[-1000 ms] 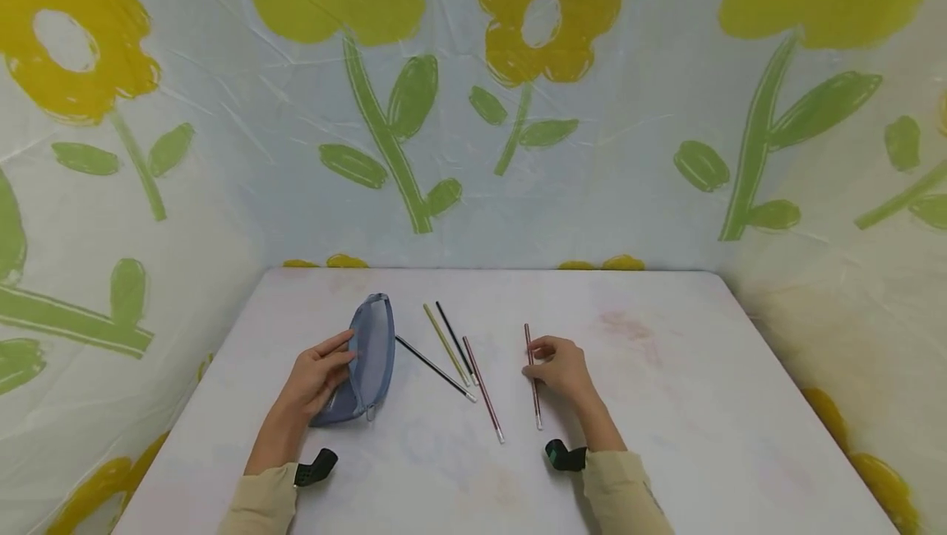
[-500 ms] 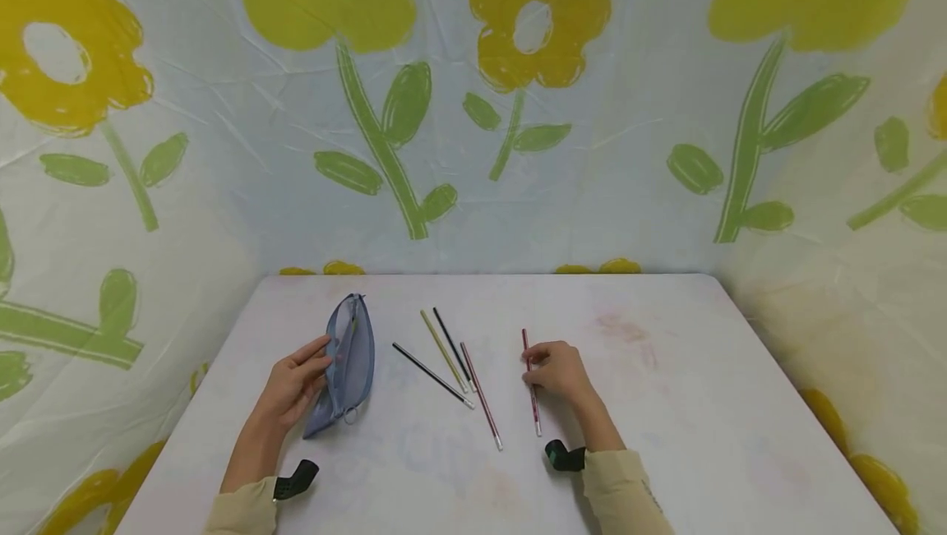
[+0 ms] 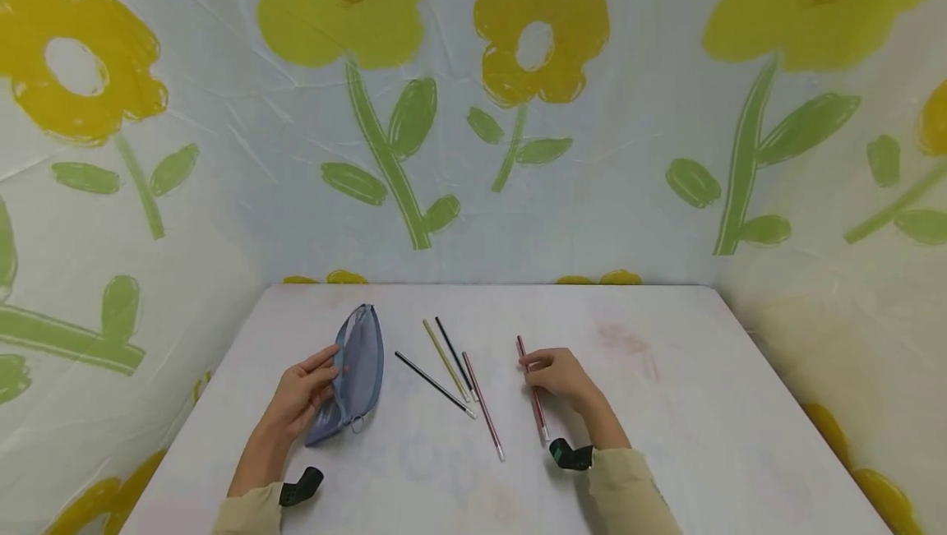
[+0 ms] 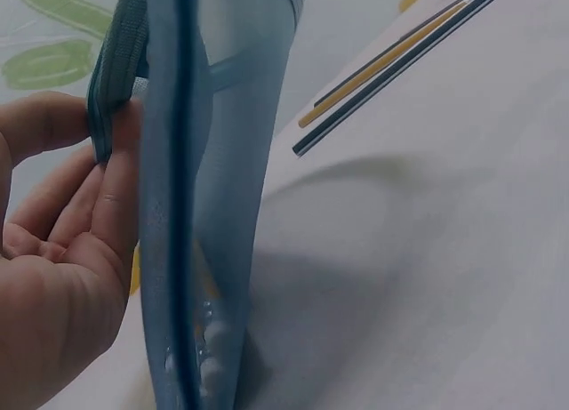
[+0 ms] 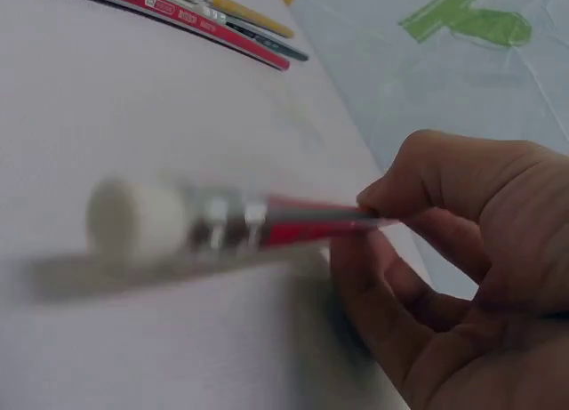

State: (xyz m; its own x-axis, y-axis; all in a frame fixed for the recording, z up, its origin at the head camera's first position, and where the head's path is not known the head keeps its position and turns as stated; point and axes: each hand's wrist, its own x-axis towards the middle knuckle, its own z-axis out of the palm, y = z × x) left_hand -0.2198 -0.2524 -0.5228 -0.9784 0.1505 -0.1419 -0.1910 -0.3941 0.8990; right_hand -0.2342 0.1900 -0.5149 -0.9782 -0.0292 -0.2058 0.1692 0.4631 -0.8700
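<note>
Head view: the right hand [image 3: 561, 374] pinches a red pencil [image 3: 538, 413], its eraser end [image 3: 546, 436] wristward of the grip, while the left hand [image 3: 299, 391] pinches one edge of a blue pencil case [image 3: 364, 364].

A white table [image 3: 688, 436] is filling the lower part of the frame, its rounded far corners showing at mid-height and a faint reddish smudge [image 3: 625, 339] showing right of centre. Four pencils are lying on it near the middle: a slanting black pencil [image 3: 435, 385] leftmost, then a yellow pencil [image 3: 445, 361], a second black pencil [image 3: 455, 357] close beside it, and a red pencil [image 3: 484, 406] reaching lowest. Their white ends are pointing toward the bottom of the frame.
</note>
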